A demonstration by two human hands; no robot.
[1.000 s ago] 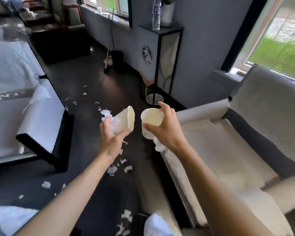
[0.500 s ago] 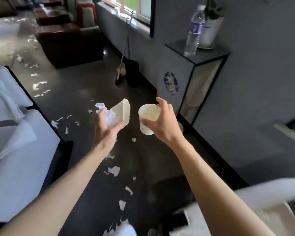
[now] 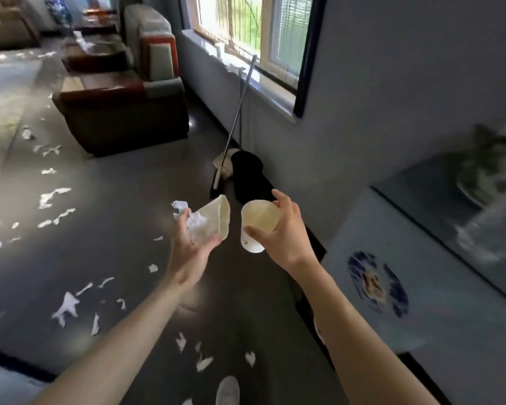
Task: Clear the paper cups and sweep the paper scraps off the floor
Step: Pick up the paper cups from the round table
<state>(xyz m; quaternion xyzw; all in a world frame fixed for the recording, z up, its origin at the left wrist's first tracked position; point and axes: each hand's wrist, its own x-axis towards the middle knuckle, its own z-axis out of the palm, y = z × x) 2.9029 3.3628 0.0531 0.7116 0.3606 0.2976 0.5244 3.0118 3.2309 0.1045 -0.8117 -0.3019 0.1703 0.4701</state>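
We're clearing cups: our left hand (image 3: 192, 247) has fingers clamped on a crushed cup (image 3: 216, 214), our right hand (image 3: 284, 232) has fingers round an upright cup (image 3: 256, 226), both above the floor (image 3: 123, 206). Next we'd likely drop both in the black bin (image 3: 246, 173).

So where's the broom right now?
Head view, upper centre: the broom leans against the windowsill, its head on the floor beside the black bin.
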